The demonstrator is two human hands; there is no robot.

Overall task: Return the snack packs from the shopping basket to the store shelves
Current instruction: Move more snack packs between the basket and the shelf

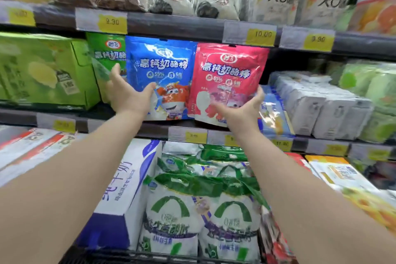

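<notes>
A blue snack pack (pixel 160 70) and a red snack pack (pixel 229 75) stand upright side by side on the middle shelf (pixel 154 123). My left hand (pixel 126 94) holds the blue pack at its lower left edge, with the thumb on its front and the fingers behind. At the lower right edge of the red pack, my right hand (pixel 244 109) cups it with the fingers curled round its side. A green pack of the same kind (pixel 107 53) stands behind my left hand. The shopping basket is out of view.
A green carton (pixel 42 70) stands left on the same shelf, white multipacks (pixel 321 103) right. Below are white and green bags (pixel 201 206) and a blue and white box (pixel 126 188). The top shelf holds more bags. Yellow price tags (pixel 260 35) line the shelf edges.
</notes>
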